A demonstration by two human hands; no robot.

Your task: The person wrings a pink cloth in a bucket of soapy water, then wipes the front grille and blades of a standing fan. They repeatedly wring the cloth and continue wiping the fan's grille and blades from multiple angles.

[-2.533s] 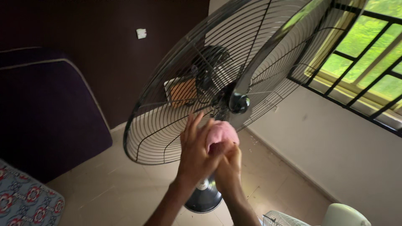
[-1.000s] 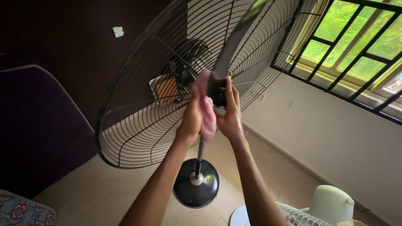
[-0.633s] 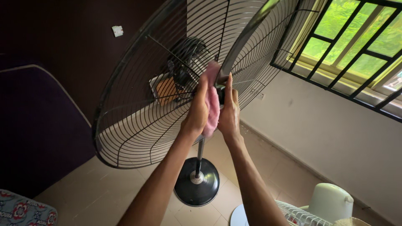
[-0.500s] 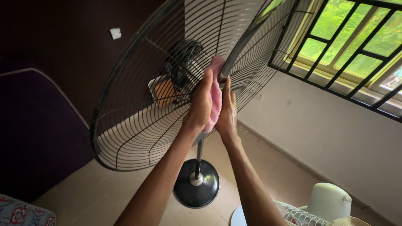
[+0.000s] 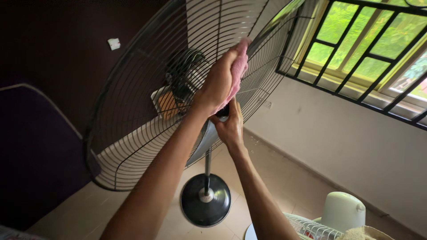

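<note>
The left hand [image 5: 220,84] clenches a pink cloth [image 5: 239,66] against the grey fan blade [image 5: 271,26]; the right hand [image 5: 229,126] grips the hub, hidden beneath it. Behind stands the black wire guard [image 5: 133,124], the round black base [image 5: 205,200] below. A white fan [image 5: 342,211] is cut off.
</note>
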